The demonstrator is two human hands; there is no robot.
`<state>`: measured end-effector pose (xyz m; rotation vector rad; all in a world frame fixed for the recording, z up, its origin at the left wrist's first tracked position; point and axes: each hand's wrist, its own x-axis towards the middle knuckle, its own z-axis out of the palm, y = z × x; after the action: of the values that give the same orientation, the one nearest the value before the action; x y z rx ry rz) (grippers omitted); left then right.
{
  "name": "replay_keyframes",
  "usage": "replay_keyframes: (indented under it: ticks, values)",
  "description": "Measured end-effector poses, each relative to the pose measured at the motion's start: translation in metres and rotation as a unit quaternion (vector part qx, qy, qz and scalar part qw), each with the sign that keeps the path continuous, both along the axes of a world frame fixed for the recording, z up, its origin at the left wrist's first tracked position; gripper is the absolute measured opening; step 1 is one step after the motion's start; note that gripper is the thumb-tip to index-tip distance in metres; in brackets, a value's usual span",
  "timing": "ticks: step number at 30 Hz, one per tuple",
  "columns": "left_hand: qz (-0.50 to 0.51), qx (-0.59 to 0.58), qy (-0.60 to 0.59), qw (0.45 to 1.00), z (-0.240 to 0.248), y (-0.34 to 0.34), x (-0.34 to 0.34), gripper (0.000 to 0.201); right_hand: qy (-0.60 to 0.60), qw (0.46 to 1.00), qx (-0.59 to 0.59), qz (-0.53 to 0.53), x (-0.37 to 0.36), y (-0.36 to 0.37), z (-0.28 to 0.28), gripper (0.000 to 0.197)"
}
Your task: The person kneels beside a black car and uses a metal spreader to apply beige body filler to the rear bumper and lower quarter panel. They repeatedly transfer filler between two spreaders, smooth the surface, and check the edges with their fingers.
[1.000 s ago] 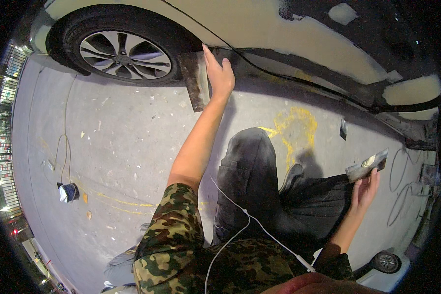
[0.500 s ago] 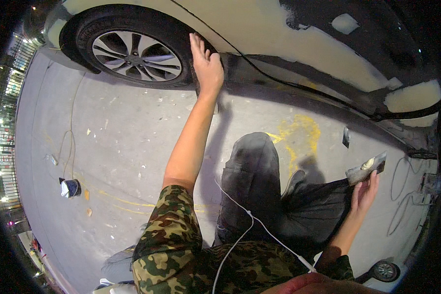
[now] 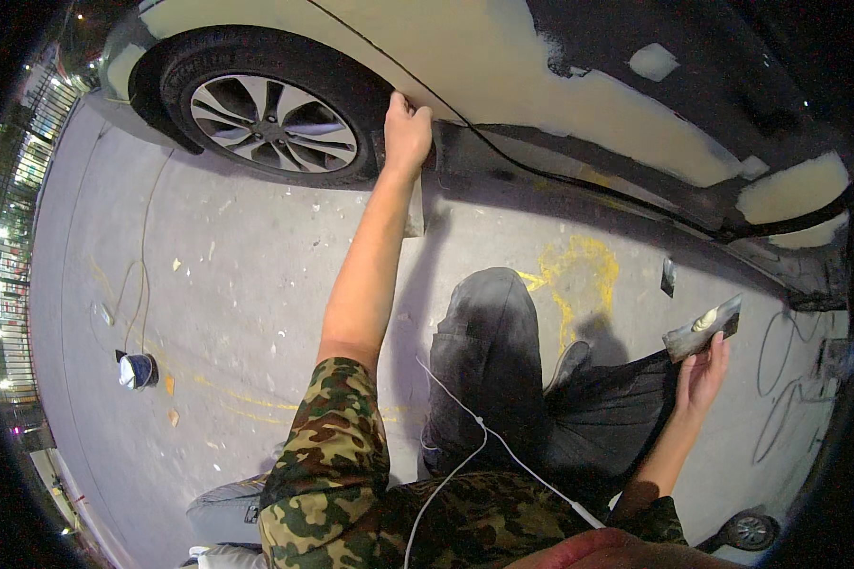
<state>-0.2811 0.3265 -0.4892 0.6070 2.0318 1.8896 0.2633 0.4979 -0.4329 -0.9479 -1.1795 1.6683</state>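
Note:
My left hand [image 3: 408,136] reaches out to the rear edge of the wheel arch, between the tyre [image 3: 346,114] and the lower body panel of the car [image 3: 503,152]. Its fingers are curled in, and their tips are hidden, so I cannot make out what is in them. Off to the right, my right hand [image 3: 701,378] grips a flat, dark putty board [image 3: 724,321] by its near edge. A cream dollop of putty [image 3: 705,320] sits on the board. Broad pale patches of filler [image 3: 484,57] cover the dark bodywork.
A black cable [image 3: 579,178] runs along the car's side. On the concrete floor lie a small dark plate [image 3: 669,276], yellow paint marks [image 3: 579,266] and a hose [image 3: 778,379]. A small bucket [image 3: 138,371] stands at the left. A white cord [image 3: 474,424] crosses my lap.
The fingers of my left hand, stretched out before, are now curled in at the wheel arch. My right hand still holds the putty board in nearly the same place. The view has shifted slightly.

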Motion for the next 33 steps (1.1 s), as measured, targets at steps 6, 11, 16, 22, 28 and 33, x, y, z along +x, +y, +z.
replay_keyframes:
  ticks: [6, 11, 16, 22, 28, 33]
  values:
    - [0.082, 0.282, 0.052, 0.954, 0.001, 0.004, -0.006, 0.077, 0.013, 1.0, -0.01, -0.004, 0.004, -0.002, -0.001, 0.029]
    - [0.056, 0.229, 0.071, 0.969, -0.016, 0.01, -0.004, 0.072, 0.003, 1.0, -0.01, -0.026, 0.005, -0.006, 0.003, 0.027]
    - [0.032, -0.121, 0.121, 0.985, -0.078, -0.004, 0.005, 0.042, -0.011, 0.991, -0.028, -0.128, -0.006, -0.012, 0.004, 0.031]
    - [-0.069, -0.159, 0.049, 0.984, -0.195, -0.004, 0.078, 0.057, 0.035, 0.99, -0.006, -0.138, -0.007, -0.022, 0.017, 0.028]
    - [-0.375, -0.165, -0.225, 0.884, -0.279, -0.017, 0.171, 0.057, 0.127, 0.986, 0.015, -0.105, 0.018, -0.003, -0.003, 0.027]
    - [-0.361, -0.279, 0.084, 0.886, -0.271, -0.02, 0.151, 0.045, 0.182, 0.975, 0.026, -0.127, 0.021, 0.004, -0.038, 0.026]
